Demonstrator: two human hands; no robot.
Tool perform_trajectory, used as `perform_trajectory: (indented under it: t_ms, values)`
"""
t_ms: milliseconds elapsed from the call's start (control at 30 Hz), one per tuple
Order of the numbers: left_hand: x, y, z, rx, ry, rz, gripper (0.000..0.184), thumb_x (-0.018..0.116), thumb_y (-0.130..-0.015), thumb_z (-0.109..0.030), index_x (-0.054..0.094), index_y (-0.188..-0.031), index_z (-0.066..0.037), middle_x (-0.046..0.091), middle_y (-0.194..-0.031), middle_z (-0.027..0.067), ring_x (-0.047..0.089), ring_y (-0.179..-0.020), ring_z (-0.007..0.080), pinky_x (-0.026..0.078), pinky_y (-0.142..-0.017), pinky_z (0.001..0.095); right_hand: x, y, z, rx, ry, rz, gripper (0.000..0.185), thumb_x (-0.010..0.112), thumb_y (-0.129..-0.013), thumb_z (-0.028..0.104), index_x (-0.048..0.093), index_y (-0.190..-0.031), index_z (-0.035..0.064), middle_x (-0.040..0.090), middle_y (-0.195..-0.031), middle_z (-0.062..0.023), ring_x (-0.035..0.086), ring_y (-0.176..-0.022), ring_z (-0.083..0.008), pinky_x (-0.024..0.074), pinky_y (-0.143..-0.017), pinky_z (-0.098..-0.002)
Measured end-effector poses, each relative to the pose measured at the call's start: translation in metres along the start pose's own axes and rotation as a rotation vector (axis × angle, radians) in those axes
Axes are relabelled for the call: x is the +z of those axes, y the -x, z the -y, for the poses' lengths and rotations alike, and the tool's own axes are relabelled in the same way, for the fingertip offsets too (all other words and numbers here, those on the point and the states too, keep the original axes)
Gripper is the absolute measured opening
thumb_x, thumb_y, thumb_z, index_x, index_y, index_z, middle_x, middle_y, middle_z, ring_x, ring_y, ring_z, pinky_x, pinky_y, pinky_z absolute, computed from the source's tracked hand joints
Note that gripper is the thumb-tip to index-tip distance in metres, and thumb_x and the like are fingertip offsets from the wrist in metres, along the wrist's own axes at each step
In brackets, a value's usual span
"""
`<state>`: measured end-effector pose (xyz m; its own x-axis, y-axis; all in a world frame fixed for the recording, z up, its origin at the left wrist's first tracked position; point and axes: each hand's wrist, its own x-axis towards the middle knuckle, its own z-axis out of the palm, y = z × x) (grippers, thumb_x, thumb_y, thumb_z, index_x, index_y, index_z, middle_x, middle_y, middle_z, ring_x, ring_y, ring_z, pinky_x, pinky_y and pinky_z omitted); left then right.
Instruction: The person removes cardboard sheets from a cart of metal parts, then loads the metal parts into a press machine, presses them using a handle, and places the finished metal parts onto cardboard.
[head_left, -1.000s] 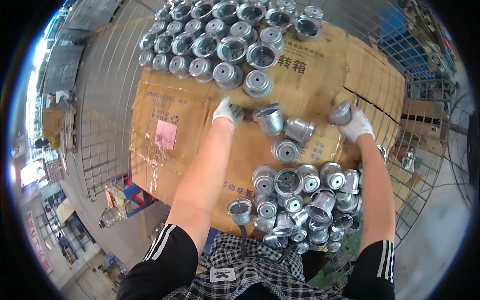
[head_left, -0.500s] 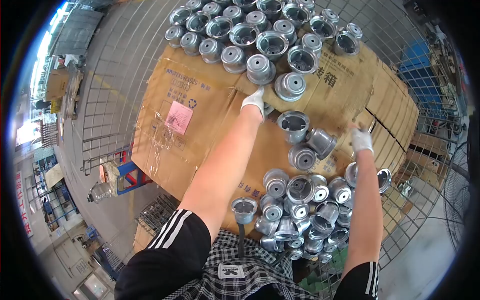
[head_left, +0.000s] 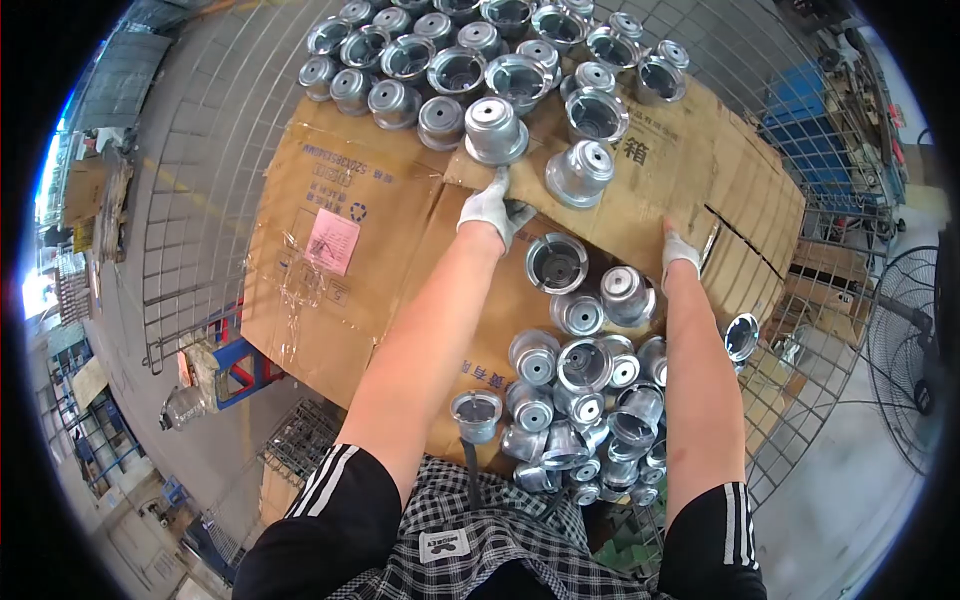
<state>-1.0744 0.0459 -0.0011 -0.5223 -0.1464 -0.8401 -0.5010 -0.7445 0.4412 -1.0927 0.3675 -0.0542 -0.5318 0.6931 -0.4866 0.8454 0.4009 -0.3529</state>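
My left hand (head_left: 488,210), in a whitish work glove, is closed on the near edge of an upper cardboard sheet (head_left: 660,190), just below a silvery metal cup (head_left: 495,131). My right hand (head_left: 680,252), also gloved, is at the same sheet's edge farther right, thumb on top and fingers mostly hidden. Another metal cup (head_left: 580,173) stands on the sheet between my hands. Below the edge, an upturned cup (head_left: 557,263) and a cup with its base up (head_left: 628,295) sit on the lower cardboard (head_left: 400,250).
Several more metal cups (head_left: 461,72) stand in rows at the far side. A jumbled pile of cups (head_left: 585,365) lies near my body. Wire mesh walls (head_left: 200,200) surround the cardboard. A pink label (head_left: 332,241) is on the left, and a fan (head_left: 905,340) stands at right.
The view has shifted, moving most things leftward. My left hand has a fuller hold on the sheet's edge. Cups below the edge have shifted, one now more upright.
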Motion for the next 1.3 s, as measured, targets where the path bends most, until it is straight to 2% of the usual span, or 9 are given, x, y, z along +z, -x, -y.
perform_trajectory:
  t_ms: [100,233,400,467,533,633,833,967,1300]
  values:
    - [-0.003,0.011,0.002,0.012,-0.086,-0.041,0.044,0.066,-0.088,-0.042,0.055,-0.107,-0.004,0.058,-0.087,0.0126,0.06,-0.069,0.0239,0.057,-0.064,0.039,-0.044,0.001,0.007,-0.048,0.078,0.218,0.087,0.066,-0.079,0.061,0.049,-0.13,-0.008,0.057,-0.127,-0.0251,0.055,-0.118,-0.0361,0.0432,-0.097,-0.0399]
    - [0.0,0.046,0.013,0.03,-0.1,-0.042,0.036,0.069,-0.087,-0.037,0.056,-0.102,-0.007,0.056,-0.08,0.007,0.052,-0.062,0.019,0.053,-0.064,0.0413,-0.092,0.022,0.017,-0.156,0.045,0.144,0.083,0.065,-0.081,0.058,0.052,-0.126,-0.0105,0.061,-0.119,-0.0274,0.057,-0.114,-0.0376,0.0434,-0.095,-0.0406]
    - [-0.033,0.093,0.03,0.001,-0.177,-0.058,0.037,0.069,-0.087,-0.038,0.057,-0.104,-0.008,0.057,-0.076,0.0055,0.053,-0.059,0.0175,0.053,-0.062,0.0402,-0.113,0.056,-0.028,-0.205,0.217,0.096,0.083,0.067,-0.082,0.054,0.047,-0.129,-0.0108,0.057,-0.126,-0.0275,0.054,-0.119,-0.0375,0.0436,-0.095,-0.0422]
    - [-0.052,0.117,0.037,-0.019,-0.22,-0.096,0.038,0.069,-0.087,-0.039,0.057,-0.104,-0.008,0.057,-0.075,0.0051,0.053,-0.058,0.0167,0.052,-0.059,0.0387,-0.112,0.058,-0.078,-0.327,0.032,0.137,0.078,0.068,-0.083,0.05,0.049,-0.127,-0.0105,0.059,-0.123,-0.0265,0.055,-0.117,-0.0366,0.0441,-0.094,-0.0416]
    - [-0.066,0.148,0.043,-0.03,-0.245,-0.127,0.038,0.069,-0.087,-0.039,0.058,-0.104,-0.007,0.057,-0.074,0.0048,0.053,-0.058,0.0162,0.051,-0.056,0.0372,-0.146,0.13,-0.065,-0.285,-0.084,0.212,0.071,0.07,-0.083,0.045,0.051,-0.124,-0.0102,0.061,-0.12,-0.0258,0.058,-0.113,-0.0353,0.0449,-0.093,-0.0397]
    - [-0.09,0.199,0.052,-0.022,-0.254,-0.078,0.04,0.069,-0.086,-0.04,0.058,-0.104,-0.006,0.058,-0.076,0.0056,0.054,-0.057,0.0164,0.05,-0.053,0.0358,-0.162,0.147,-0.121,-0.229,0.025,0.114,0.06,0.07,-0.085,0.037,0.053,-0.119,-0.0102,0.063,-0.114,-0.024,0.062,-0.102,-0.0309,0.0466,-0.089,-0.0369]
    - [-0.14,0.293,0.062,-0.094,-0.22,0.033,0.039,0.068,-0.088,-0.037,0.057,-0.108,-0.006,0.061,-0.079,0.0071,0.056,-0.057,0.0164,0.048,-0.05,0.0344,-0.215,0.242,-0.187,-0.19,-0.293,0.203,0.051,0.071,-0.086,0.027,0.054,-0.119,-0.0083,0.064,-0.112,-0.0169,0.06,-0.1,-0.0221,0.0464,-0.089,-0.0326]
    - [-0.185,0.33,0.073,-0.112,-0.289,-0.055,0.035,0.067,-0.089,-0.035,0.058,-0.104,-0.005,0.062,-0.079,0.0077,0.059,-0.057,0.0173,0.047,-0.049,0.0313,-0.24,0.308,-0.215,-0.101,-0.366,0.248,0.04,0.066,-0.09,0.016,0.052,-0.121,-0.0053,0.062,-0.114,-0.0114,0.058,-0.1,-0.0181,0.0459,-0.089,-0.0304]
    - [-0.227,0.414,0.05,-0.131,-0.358,0.091,0.038,0.067,-0.088,-0.034,0.058,-0.098,0.001,0.056,-0.068,0.0092,0.054,-0.051,0.019,0.047,-0.046,0.0334,-0.304,0.415,-0.225,-0.089,-0.727,0.206,0.03,0.068,-0.088,0.016,0.058,-0.113,0.0022,0.063,-0.099,-0.0039,0.058,-0.087,-0.0137,0.0488,-0.078,-0.0277]
